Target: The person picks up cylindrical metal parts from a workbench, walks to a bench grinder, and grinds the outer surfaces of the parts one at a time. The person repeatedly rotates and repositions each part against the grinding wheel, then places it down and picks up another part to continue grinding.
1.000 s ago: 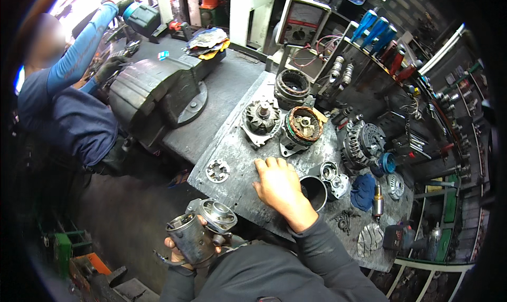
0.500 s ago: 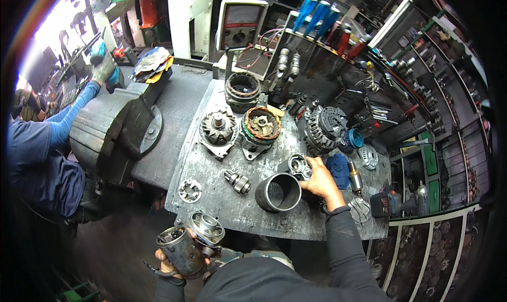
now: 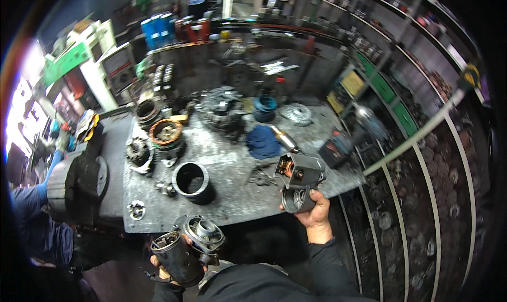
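Low at the bench's front edge, my left hand (image 3: 161,270) is closed around a dark starter motor (image 3: 179,259). It has a cylindrical body and a grey flanged end housing (image 3: 203,231) beside it. Off the right part of the bench front, my right hand (image 3: 317,212) grips a grey metal housing (image 3: 296,200) from below and the right. The housing has a round cup and, above it, a boxy section showing copper-coloured parts inside. An open-topped dark metal cylinder (image 3: 191,181) stands on the bench between my hands. Left of it lies a small geared part (image 3: 165,188), blurred.
On the worn metal bench (image 3: 232,207) are a copper-wound stator (image 3: 166,133), a rotor (image 3: 138,154), an alternator (image 3: 222,107), a blue cloth (image 3: 264,142) and a round slotted plate (image 3: 136,210). A large vise (image 3: 79,183) and another person (image 3: 39,233) are at left; shelves stand right.
My head view has swung to the right. My right hand has lifted the grey housing off the bench and brought it nearer and rightward. My left hand still holds the starter motor.
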Motion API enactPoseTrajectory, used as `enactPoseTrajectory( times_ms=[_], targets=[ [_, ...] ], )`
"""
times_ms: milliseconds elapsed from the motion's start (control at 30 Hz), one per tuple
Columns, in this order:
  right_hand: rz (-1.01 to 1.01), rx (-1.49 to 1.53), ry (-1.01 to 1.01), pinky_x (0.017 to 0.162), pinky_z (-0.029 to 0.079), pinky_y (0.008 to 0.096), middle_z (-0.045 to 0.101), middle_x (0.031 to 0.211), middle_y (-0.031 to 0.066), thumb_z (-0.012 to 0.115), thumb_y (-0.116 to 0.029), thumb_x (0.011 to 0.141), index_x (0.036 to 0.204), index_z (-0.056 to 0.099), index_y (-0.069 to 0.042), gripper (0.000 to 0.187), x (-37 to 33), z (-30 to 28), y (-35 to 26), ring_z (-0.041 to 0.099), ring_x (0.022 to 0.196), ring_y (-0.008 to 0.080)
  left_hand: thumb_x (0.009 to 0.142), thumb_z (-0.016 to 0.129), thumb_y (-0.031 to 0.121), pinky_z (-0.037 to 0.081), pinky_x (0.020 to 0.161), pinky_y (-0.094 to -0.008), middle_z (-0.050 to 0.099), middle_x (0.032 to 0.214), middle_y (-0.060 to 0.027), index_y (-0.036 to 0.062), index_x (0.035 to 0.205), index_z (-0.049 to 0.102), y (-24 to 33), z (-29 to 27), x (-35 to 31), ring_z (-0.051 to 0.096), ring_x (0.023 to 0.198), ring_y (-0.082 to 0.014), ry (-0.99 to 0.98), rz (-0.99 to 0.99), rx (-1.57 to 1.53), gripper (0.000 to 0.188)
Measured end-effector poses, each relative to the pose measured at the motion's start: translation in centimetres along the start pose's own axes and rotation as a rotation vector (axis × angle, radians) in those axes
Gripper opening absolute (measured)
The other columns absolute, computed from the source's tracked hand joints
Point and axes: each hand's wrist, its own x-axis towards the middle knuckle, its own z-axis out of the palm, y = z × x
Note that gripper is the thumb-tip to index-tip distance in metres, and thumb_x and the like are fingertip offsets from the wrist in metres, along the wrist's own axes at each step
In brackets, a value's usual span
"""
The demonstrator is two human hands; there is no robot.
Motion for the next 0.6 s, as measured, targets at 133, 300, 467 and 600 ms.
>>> enactPoseTrajectory(
  times_ms=[133,300,467,600],
  targets=[
    [0.029,0.369,0.016,0.084,0.059,0.0667,0.068,0.129,0.0230,0.073,-0.038,0.085,0.148,0.053,0.000,0.076,-9.7,-6.3,-4.1,0.067,0.118,0.0454,0.070,0.078,0.073,0.060,0.076,-0.0656,0.053,0.144,-0.0269,0.0038,0.136,0.050,-9.2,2.9,2.9,0.058,0.122,-0.0529,-0.065,-0.101,-0.060,0.100],
    [0.004,0.467,0.129,0.087,0.058,0.0673,0.066,0.132,0.0228,0.074,-0.038,0.086,0.154,0.044,-0.002,0.083,-23.3,-16.2,-8.0,0.066,0.120,0.0463,0.073,0.077,0.072,0.050,0.093,-0.0779,0.050,0.152,-0.0225,0.0061,0.154,0.040,-21.9,5.3,5.1,0.057,0.129,-0.0524,-0.143,-0.263,-0.179,0.110],
    [0.044,0.556,0.454,0.086,0.057,0.0690,0.069,0.127,0.0225,0.069,-0.039,0.088,0.143,0.056,-0.003,0.067,-36.6,-24.7,-10.1,0.068,0.114,0.0455,0.066,0.085,0.067,0.049,0.104,-0.0743,0.055,0.151,-0.0218,0.0076,0.158,0.042,-33.0,8.5,9.2,0.058,0.133,-0.0468,0.011,-0.432,-0.006,0.117],
    [0.009,0.506,0.699,0.084,0.057,0.0722,0.070,0.124,0.0229,0.066,-0.037,0.089,0.140,0.057,-0.004,0.061,-41.2,-31.6,-12.0,0.069,0.110,0.0463,0.064,0.088,0.064,0.048,0.112,-0.0620,0.055,0.152,-0.0208,0.0073,0.159,0.041,-39.4,12.0,14.1,0.058,0.135,-0.0408,-0.043,-0.621,0.052,0.120]
  ],
)
